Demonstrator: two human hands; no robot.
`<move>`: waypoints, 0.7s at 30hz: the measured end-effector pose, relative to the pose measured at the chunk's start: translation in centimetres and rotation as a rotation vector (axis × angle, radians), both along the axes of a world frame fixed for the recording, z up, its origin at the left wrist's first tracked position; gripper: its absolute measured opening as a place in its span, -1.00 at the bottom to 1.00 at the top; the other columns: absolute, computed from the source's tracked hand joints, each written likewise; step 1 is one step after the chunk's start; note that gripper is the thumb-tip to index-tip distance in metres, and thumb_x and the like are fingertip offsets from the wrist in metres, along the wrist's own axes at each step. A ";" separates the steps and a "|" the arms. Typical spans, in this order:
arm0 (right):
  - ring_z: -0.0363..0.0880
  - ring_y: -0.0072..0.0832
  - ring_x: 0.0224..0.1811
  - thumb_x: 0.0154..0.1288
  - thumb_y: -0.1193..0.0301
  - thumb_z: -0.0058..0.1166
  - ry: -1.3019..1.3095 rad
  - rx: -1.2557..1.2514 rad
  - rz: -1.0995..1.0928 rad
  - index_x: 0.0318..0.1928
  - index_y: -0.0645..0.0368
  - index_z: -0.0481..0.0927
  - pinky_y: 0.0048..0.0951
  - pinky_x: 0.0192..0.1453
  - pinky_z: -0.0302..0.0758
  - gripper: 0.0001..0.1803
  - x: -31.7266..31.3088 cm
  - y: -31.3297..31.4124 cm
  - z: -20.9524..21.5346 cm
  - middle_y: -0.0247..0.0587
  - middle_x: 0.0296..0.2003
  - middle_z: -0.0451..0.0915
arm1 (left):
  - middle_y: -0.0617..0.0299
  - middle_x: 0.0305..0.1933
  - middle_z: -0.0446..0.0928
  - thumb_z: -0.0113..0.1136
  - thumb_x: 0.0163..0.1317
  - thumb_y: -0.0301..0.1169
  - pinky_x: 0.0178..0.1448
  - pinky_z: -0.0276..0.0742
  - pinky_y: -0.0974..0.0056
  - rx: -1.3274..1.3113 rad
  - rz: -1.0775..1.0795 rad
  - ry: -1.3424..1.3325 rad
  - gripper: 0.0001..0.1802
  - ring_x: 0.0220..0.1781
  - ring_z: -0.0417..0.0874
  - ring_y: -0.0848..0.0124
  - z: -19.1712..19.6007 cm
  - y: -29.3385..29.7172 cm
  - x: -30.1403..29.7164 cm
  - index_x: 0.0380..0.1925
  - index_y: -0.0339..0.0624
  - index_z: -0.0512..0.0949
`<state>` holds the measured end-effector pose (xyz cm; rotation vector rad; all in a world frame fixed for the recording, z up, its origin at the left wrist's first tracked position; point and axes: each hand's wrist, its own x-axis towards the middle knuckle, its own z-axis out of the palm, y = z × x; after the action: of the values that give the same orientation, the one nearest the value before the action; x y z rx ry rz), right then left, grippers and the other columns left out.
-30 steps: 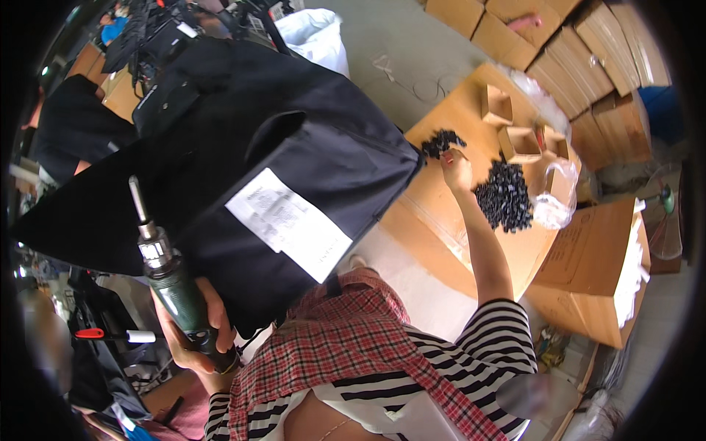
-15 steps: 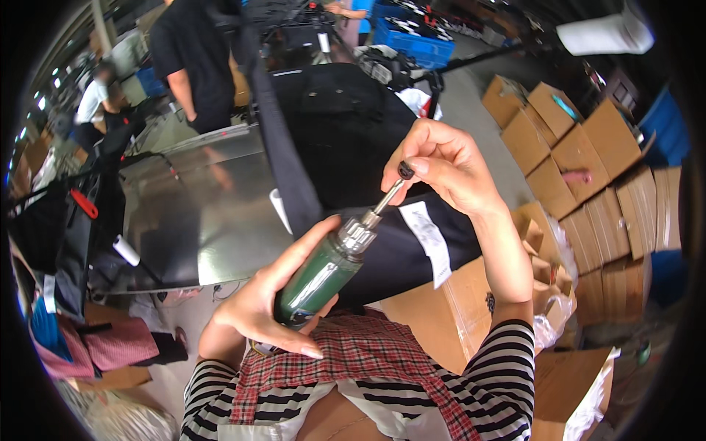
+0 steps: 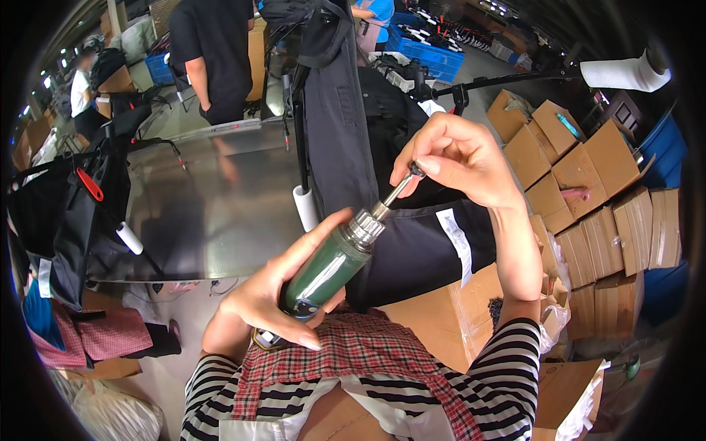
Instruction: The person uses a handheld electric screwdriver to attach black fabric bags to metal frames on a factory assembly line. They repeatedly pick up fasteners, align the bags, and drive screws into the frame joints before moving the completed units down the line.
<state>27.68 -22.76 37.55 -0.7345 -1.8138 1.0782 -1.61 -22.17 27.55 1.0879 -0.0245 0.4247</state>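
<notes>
My left hand (image 3: 257, 301) is wrapped round a dark green power screwdriver (image 3: 327, 270), whose bit points up and to the right. At the tip of the bit, my right hand (image 3: 467, 165) pinches a small black part (image 3: 416, 170) between thumb and fingers; the part touches or nearly touches the bit, and its exact kind is too small to tell. Beyond both hands lies a black fabric item (image 3: 334, 147) with dark tubes. A white label (image 3: 454, 239) hangs from its near side, below my right hand.
A shiny metal table (image 3: 213, 228) extends to the left, with a black folded item and a red handle (image 3: 90, 184) beside it. Cardboard boxes (image 3: 581, 165) are stacked at the right. Another person in black (image 3: 213, 62) stands beyond the table. Blue crates (image 3: 426, 55) stand farther back.
The view has shifted, and the black fabric now lies farther right with its dark edge strip showing wider. Both hands keep their hold, with the small black part still at the bit tip.
</notes>
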 end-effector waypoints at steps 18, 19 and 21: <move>0.68 -0.13 -0.28 0.22 0.63 0.18 -0.534 0.478 -0.203 0.15 0.30 0.43 -0.28 -0.18 0.63 -0.53 -15.0 -1.6 -5.6 0.01 -0.31 0.62 | -0.10 -0.29 0.43 0.56 -0.27 -0.53 -0.47 0.64 0.17 -0.132 0.398 -0.527 0.35 -0.67 0.56 0.28 1.4 4.0 -3.6 0.47 -0.23 -0.19; 0.67 -0.14 -0.30 0.23 0.65 0.15 -0.488 0.307 -0.158 0.18 0.29 0.40 -0.25 -0.22 0.61 -0.52 -15.2 -1.3 -6.4 -0.01 -0.33 0.61 | -0.09 -0.29 0.43 0.55 -0.26 -0.53 -0.40 0.74 0.11 -0.116 0.406 -0.545 0.26 -0.67 0.57 0.27 1.7 4.2 -3.5 0.41 -0.39 -0.09; 0.66 -0.24 -0.41 0.30 0.61 0.14 -0.362 0.422 -0.255 0.00 0.33 0.50 -0.23 -0.36 0.56 -0.73 -15.1 0.3 -6.3 -0.05 -0.40 0.61 | -0.07 -0.29 0.43 0.53 -0.19 -0.50 -0.21 0.75 0.03 0.018 0.381 -0.537 0.42 -0.61 0.60 0.31 1.2 5.5 -4.8 0.56 0.05 -0.32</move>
<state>12.57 -22.47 31.22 -0.9078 -2.0889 0.3896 -6.41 -16.68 28.73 0.9696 -0.2988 1.0537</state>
